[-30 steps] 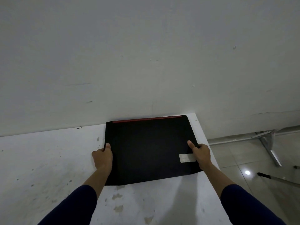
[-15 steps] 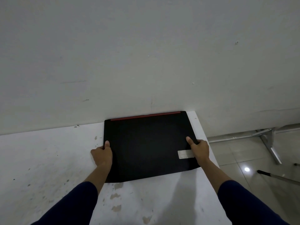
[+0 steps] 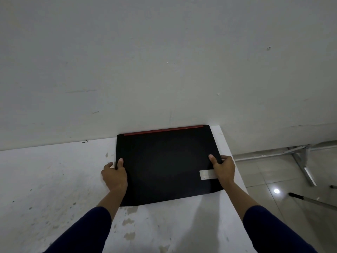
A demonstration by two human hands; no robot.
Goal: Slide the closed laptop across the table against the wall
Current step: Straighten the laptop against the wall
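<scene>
Head view: laptop (image 3: 167, 161) lies lengthwise along wall (image 3: 164, 70), red edge touching.

A stained white table (image 3: 54, 189) carries one closed black laptop (image 3: 164, 161) at its far right corner.

- The left hand (image 3: 114, 177) hides its fingers under the laptop (image 3: 164, 161) edge.
- The right hand (image 3: 224, 168) covers part of the pale sticker (image 3: 206, 174); its print is unreadable.

Both arms outstretched, left hand (image 3: 114, 177) and right hand (image 3: 224, 168) gripping.
</scene>
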